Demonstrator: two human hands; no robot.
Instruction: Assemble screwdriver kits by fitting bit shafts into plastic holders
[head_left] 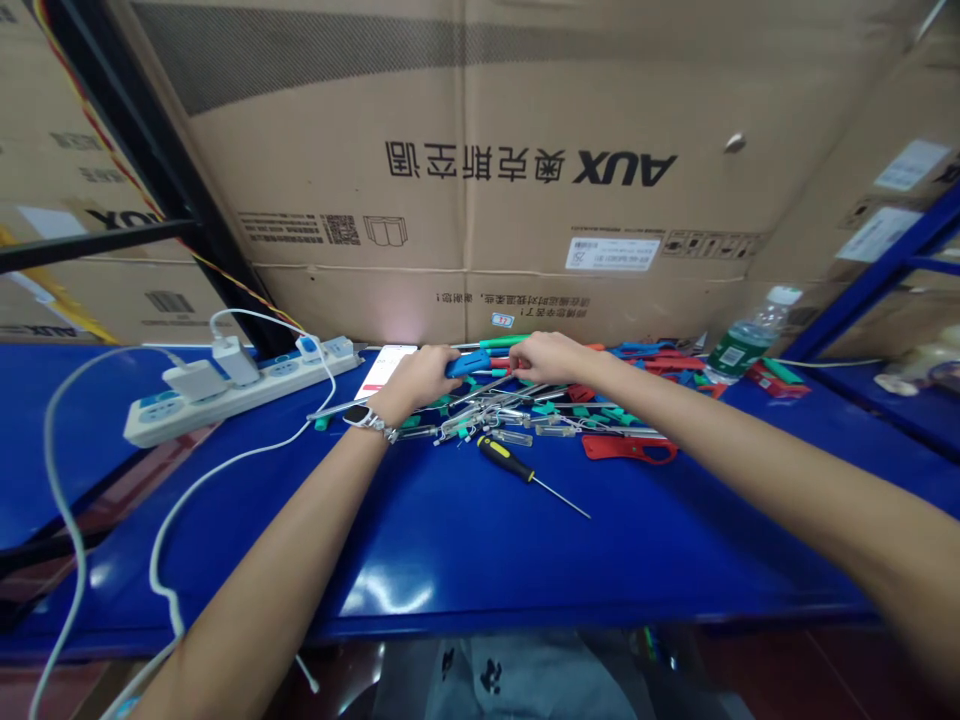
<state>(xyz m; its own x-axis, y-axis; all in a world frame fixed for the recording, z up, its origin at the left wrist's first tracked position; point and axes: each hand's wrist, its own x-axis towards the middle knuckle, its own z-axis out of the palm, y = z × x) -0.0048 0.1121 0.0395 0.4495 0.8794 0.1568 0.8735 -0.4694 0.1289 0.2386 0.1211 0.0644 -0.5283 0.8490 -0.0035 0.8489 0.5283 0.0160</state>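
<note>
My left hand [424, 378], with a watch at its wrist, is closed around a blue-handled tool [468, 363]; its exact kind does not show. Just to the right, my right hand [553, 358] has its fingers pinched together over the pile, and what lies between them is hidden. Beneath both hands spreads a pile of metal shafts and small clear and green-handled tools [514, 438]. A green rod-like handle [504, 341] lies behind the hands. Nearer to me are a black and yellow screwdriver [507, 460] and a red flat tool [627, 449] with a loop handle.
A white power strip [247, 395] with plugged-in chargers and white cables stands at left. A lit phone [371, 378] lies beside my left hand. Red and blue tools [667, 362] and a water bottle [746, 345] are at right. A cardboard wall [465, 90] closes the blue table's back.
</note>
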